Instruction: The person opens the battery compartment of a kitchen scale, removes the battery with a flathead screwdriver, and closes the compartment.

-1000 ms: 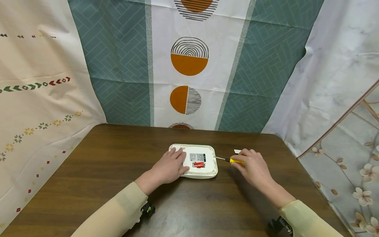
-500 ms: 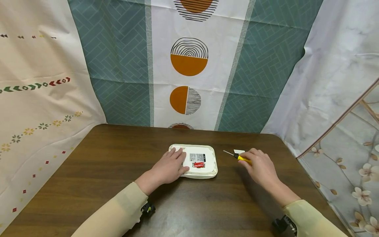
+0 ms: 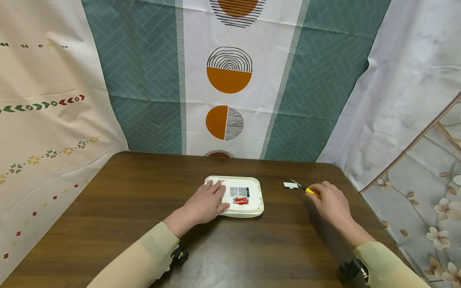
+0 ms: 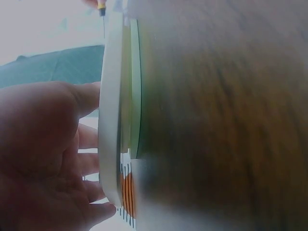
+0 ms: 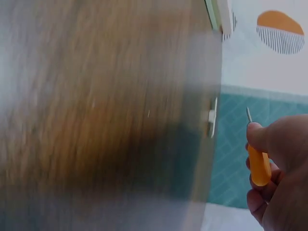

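A flat white device with rounded corners (image 3: pixel 254 192) lies on the table, its labelled side up. Red batteries (image 3: pixel 241 201) sit in an uncovered compartment near its front edge. My left hand (image 3: pixel 203 202) rests on the device's left part with fingers spread; the left wrist view has those fingers along its side (image 4: pixel 110 106). In my right hand (image 3: pixel 331 200) I grip a screwdriver by its yellow handle (image 5: pixel 260 166), thumb along it, shaft pointing away to the left. Its tip overlaps a small white battery cover (image 3: pixel 290 185) in the head view.
The brown wooden table (image 3: pixel 230 252) ends at a back edge against a patterned hanging cloth (image 3: pixel 151 120). A white floral cloth (image 3: pixel 425 168) hangs along the right side. Black wrist cameras (image 3: pixel 179 254) sit under both sleeves.
My right hand has moved right with the screwdriver, away from the device's right edge and over by the white cover. My left hand and the device have stayed put.
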Demonstrator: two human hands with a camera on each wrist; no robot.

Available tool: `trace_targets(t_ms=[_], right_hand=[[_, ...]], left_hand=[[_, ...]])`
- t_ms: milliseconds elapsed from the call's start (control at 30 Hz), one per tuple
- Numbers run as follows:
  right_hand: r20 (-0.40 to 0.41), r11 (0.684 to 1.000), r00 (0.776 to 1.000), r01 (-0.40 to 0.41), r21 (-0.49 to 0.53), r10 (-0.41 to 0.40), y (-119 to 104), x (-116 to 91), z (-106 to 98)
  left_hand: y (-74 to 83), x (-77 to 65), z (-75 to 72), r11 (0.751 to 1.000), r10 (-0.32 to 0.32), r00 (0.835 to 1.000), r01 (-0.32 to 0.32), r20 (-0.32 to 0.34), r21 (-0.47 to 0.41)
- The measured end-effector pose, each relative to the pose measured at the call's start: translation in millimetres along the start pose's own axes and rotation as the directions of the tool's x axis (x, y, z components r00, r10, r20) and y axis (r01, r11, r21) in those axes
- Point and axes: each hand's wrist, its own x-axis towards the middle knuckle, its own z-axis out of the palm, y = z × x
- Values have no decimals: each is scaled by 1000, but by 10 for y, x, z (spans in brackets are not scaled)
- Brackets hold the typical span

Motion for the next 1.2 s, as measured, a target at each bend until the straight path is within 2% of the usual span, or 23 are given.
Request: trace_targets(t_ms=[200,433,700,933,1200], right_hand=[[31,998,997,-68,-11,68,229,3,-9],[96,987,982,-157,-32,160,433,25,-17],[134,977,968,-207,-55,213,571,67,-32],[188,960,942,-267,-86,279,692,99,-26],[224,948,921,-304,-96,318,787,95,7]], left_hand=[[3,-2,4,1000,-1,1000,1,0,0],[9,-6,0,1000,-5,1000,5,7,0],[9,-9,-5,1000,-6,1000,6,6,-3],[4,-12,-5,1000,-7,1000,7,7,-3],[4,-16,-1,1000,-5,1000,5,-1,0]])
